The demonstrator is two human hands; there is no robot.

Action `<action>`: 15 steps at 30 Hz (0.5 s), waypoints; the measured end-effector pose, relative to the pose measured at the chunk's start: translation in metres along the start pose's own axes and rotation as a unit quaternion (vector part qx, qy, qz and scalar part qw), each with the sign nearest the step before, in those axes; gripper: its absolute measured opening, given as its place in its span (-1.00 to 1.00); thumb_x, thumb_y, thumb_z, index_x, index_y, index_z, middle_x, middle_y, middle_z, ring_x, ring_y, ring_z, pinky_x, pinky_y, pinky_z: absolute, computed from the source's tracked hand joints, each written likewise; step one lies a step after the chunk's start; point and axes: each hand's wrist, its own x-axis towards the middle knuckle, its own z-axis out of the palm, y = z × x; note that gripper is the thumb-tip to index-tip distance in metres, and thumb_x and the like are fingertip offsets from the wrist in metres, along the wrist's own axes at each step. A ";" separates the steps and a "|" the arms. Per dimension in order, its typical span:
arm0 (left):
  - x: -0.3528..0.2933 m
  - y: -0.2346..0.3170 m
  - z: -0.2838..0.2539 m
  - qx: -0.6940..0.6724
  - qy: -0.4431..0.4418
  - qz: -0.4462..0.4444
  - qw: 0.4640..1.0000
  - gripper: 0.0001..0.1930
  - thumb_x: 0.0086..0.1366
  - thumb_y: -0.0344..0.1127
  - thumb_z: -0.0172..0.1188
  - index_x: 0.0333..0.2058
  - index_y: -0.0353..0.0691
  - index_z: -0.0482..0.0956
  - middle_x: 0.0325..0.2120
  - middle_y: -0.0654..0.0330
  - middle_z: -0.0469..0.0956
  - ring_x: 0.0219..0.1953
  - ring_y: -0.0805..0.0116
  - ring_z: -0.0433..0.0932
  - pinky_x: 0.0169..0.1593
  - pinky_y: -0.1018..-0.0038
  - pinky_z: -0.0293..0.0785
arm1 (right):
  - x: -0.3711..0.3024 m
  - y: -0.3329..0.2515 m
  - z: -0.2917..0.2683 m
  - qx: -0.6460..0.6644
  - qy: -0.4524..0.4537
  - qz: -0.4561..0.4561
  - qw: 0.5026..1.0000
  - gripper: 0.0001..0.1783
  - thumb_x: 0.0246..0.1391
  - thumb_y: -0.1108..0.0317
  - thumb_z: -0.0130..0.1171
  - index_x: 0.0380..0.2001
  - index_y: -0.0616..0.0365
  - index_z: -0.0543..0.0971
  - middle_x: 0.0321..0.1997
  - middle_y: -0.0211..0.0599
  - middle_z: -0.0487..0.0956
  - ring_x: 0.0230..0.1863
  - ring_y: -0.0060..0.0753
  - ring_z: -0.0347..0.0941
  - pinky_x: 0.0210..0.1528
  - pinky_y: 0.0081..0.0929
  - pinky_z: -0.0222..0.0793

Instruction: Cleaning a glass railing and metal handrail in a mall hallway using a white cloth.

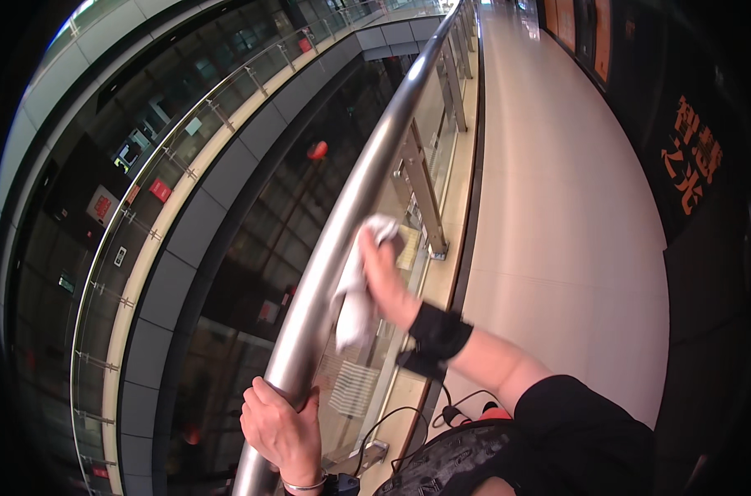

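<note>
A thick metal handrail point(361, 186) runs from the bottom of the view up and away to the far top. My left hand point(284, 426) is wrapped round its near end, thumb on the right side. Farther along, my right hand point(384, 277) grips a white cloth point(357, 318) beside the rail's right side; the cloth hangs down in front of the glass panel. Motion blurs this hand and the cloth a little, and whether the cloth presses on the rail I cannot tell. A black band point(438, 332) wraps my right wrist.
Metal posts point(423, 194) hold glass below the rail. On the right lies a pale walkway point(557, 207), bordered by a dark wall point(706, 273) with orange lettering. Left of the rail is a deep drop, with another curved railing point(82, 322) across it. Black cables point(392, 413) hang near my body.
</note>
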 end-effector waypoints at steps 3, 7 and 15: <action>0.000 0.003 -0.002 0.001 0.002 -0.006 1.000 -0.34 -0.25 -0.19 0.45 -0.17 -0.33 0.35 -0.37 0.07 0.43 -0.32 0.06 0.46 -0.24 0.28 0.35 | 0.053 -0.030 -0.013 0.025 0.027 -0.009 0.999 -0.47 0.21 -0.09 -0.10 -0.44 0.25 0.42 -0.48 -0.45 0.36 -0.41 -0.60 0.25 -0.35 -0.49 0.26; 0.000 0.005 -0.002 0.013 -0.022 -0.029 0.999 -0.30 -0.25 -0.20 0.46 -0.11 -0.32 0.35 -0.31 0.07 0.46 -0.27 0.03 0.47 -0.19 0.27 0.36 | 0.000 -0.002 -0.003 -0.007 -0.006 0.018 1.000 -0.46 0.25 -0.10 -0.16 -0.20 0.24 0.40 -0.27 -0.39 0.42 -0.20 -0.56 0.31 -0.13 -0.54 0.28; -0.003 0.018 0.020 -0.377 0.166 0.174 0.894 -0.44 0.14 -0.18 0.25 0.01 -0.41 0.30 -0.12 -0.12 0.43 -0.05 -0.03 0.44 0.04 0.26 0.35 | -0.048 -0.016 -0.046 -0.157 -0.313 0.143 0.926 -0.41 0.21 -0.15 -0.11 -0.53 0.22 0.47 -0.64 -0.49 0.40 -0.55 -0.67 0.32 -0.52 -0.57 0.29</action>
